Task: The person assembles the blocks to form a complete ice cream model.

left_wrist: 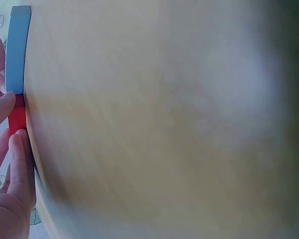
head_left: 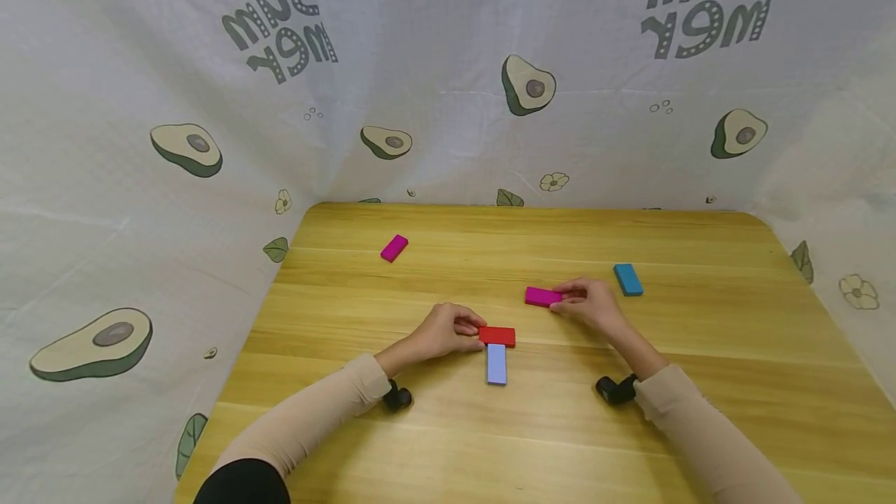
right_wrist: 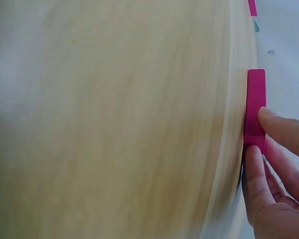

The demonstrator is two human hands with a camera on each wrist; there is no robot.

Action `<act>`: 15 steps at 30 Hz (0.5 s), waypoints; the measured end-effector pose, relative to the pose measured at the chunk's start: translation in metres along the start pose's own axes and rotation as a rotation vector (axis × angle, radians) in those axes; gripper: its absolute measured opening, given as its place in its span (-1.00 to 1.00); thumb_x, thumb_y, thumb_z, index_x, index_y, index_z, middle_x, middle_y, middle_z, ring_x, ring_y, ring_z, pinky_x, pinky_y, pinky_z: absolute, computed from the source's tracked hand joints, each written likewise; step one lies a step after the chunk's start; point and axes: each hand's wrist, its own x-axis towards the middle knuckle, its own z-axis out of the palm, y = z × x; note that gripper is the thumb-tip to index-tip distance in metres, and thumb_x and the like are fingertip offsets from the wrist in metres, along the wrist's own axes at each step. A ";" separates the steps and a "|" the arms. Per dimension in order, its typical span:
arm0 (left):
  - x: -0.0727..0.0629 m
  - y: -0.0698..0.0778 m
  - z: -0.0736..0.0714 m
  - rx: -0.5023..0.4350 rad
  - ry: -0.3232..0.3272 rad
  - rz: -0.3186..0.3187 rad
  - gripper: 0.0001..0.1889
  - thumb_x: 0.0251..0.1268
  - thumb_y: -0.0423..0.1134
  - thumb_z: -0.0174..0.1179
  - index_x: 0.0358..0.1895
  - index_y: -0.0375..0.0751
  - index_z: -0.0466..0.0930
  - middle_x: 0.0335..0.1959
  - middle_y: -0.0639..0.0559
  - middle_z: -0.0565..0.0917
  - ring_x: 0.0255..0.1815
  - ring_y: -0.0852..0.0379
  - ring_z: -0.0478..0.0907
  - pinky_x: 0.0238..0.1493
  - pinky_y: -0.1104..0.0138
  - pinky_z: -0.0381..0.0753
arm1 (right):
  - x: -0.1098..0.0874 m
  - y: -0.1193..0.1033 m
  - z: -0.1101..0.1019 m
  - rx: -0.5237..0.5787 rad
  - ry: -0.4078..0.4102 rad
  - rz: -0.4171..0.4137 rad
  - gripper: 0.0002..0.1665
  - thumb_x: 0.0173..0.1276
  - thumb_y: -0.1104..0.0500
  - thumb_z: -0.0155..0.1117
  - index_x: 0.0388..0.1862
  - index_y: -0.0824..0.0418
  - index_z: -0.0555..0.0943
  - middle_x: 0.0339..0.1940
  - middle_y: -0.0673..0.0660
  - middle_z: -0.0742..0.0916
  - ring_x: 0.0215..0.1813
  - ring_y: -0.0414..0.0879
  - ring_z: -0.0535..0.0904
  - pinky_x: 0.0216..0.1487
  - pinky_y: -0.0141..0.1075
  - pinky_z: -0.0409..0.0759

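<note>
My left hand [head_left: 445, 331] pinches the left end of a flat red block [head_left: 498, 337] between thumb and fingers. Below it lies a light-blue block [head_left: 496, 366], lengthwise toward me, its far end against the red one's near edge, so the two form a T. In the left wrist view the red block [left_wrist: 17, 118] shows between the thumb and fingertips. To the right and farther back, my right hand [head_left: 592, 306] pinches the right end of a magenta block [head_left: 540, 297]. The right wrist view shows that magenta block [right_wrist: 255, 99] gripped at its near end.
Another magenta block [head_left: 394, 248] lies at the back left of the wooden table [head_left: 560, 442]. A blue block [head_left: 628, 279] lies just beyond the right hand. Behind the table hangs a white cloth [head_left: 448, 37] printed with avocados.
</note>
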 end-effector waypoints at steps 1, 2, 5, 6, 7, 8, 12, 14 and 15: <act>0.000 0.000 0.000 0.000 0.000 -0.001 -0.70 0.14 -0.39 0.46 -0.03 -0.34 0.72 -0.16 -0.02 0.72 -0.19 0.28 0.66 -0.12 0.46 0.68 | 0.000 -0.001 0.001 -0.003 -0.004 -0.002 -0.59 0.28 0.36 0.43 0.06 0.57 0.61 0.07 0.48 0.60 -0.09 0.10 0.68 -0.15 -0.44 0.68; 0.000 0.000 0.000 0.001 0.000 -0.002 -0.70 0.14 -0.38 0.46 -0.03 -0.33 0.72 -0.16 -0.02 0.72 -0.19 0.27 0.66 -0.12 0.46 0.68 | 0.000 -0.001 0.002 -0.004 -0.005 -0.001 -0.59 0.28 0.36 0.43 0.06 0.56 0.62 0.06 0.47 0.60 -0.09 0.11 0.68 -0.14 -0.43 0.69; -0.001 0.000 0.000 0.001 0.000 -0.005 -0.69 0.15 -0.38 0.47 -0.03 -0.33 0.72 -0.15 -0.02 0.72 -0.18 0.26 0.67 -0.12 0.46 0.68 | -0.001 -0.002 0.004 -0.002 -0.011 -0.024 -0.61 0.27 0.35 0.45 0.02 0.56 0.63 0.03 0.46 0.61 -0.11 0.10 0.69 -0.14 -0.40 0.70; -0.001 0.000 -0.001 -0.001 0.000 -0.006 -0.69 0.15 -0.38 0.47 -0.03 -0.33 0.72 -0.15 -0.02 0.72 -0.17 0.25 0.67 -0.12 0.45 0.68 | -0.001 -0.003 0.005 0.005 -0.010 -0.036 -0.61 0.26 0.36 0.46 0.01 0.55 0.64 0.01 0.45 0.62 -0.13 0.08 0.69 -0.15 -0.39 0.70; -0.001 0.000 -0.001 -0.001 0.000 -0.007 -0.69 0.14 -0.38 0.47 -0.03 -0.33 0.72 -0.15 -0.02 0.71 -0.17 0.24 0.67 -0.11 0.45 0.68 | -0.002 -0.003 0.006 0.012 -0.009 -0.047 -0.63 0.24 0.36 0.47 -0.02 0.55 0.65 -0.01 0.44 0.63 -0.15 0.05 0.69 -0.17 -0.40 0.70; 0.000 0.001 -0.001 -0.003 0.000 -0.006 -0.69 0.14 -0.38 0.47 -0.03 -0.33 0.71 -0.15 -0.02 0.71 -0.17 0.24 0.67 -0.11 0.45 0.68 | -0.002 -0.003 0.007 0.018 -0.004 -0.065 -0.64 0.22 0.36 0.48 -0.05 0.55 0.66 -0.05 0.43 0.64 -0.18 0.02 0.70 -0.20 -0.40 0.70; 0.000 0.000 -0.001 -0.009 -0.001 -0.002 -0.69 0.14 -0.38 0.47 -0.03 -0.34 0.71 -0.15 -0.03 0.72 -0.16 0.22 0.68 -0.11 0.45 0.68 | -0.001 -0.003 0.010 0.028 -0.009 -0.087 -0.66 0.20 0.38 0.49 -0.07 0.54 0.67 -0.09 0.39 0.65 -0.19 -0.01 0.69 -0.21 -0.41 0.70; 0.000 -0.001 -0.001 -0.012 -0.001 0.000 -0.69 0.14 -0.38 0.47 -0.03 -0.35 0.71 -0.15 -0.03 0.72 -0.16 0.22 0.68 -0.12 0.45 0.68 | -0.001 -0.004 0.011 0.019 -0.016 -0.082 -0.65 0.21 0.39 0.48 -0.06 0.55 0.66 -0.07 0.40 0.65 -0.16 0.06 0.69 -0.20 -0.40 0.70; 0.001 -0.002 -0.001 -0.015 -0.002 0.001 -0.69 0.14 -0.38 0.47 -0.04 -0.35 0.71 -0.15 -0.03 0.72 -0.16 0.22 0.68 -0.12 0.45 0.68 | -0.001 -0.004 0.012 0.017 -0.024 -0.073 -0.65 0.23 0.40 0.46 -0.03 0.55 0.65 -0.05 0.41 0.64 -0.13 0.09 0.68 -0.17 -0.41 0.70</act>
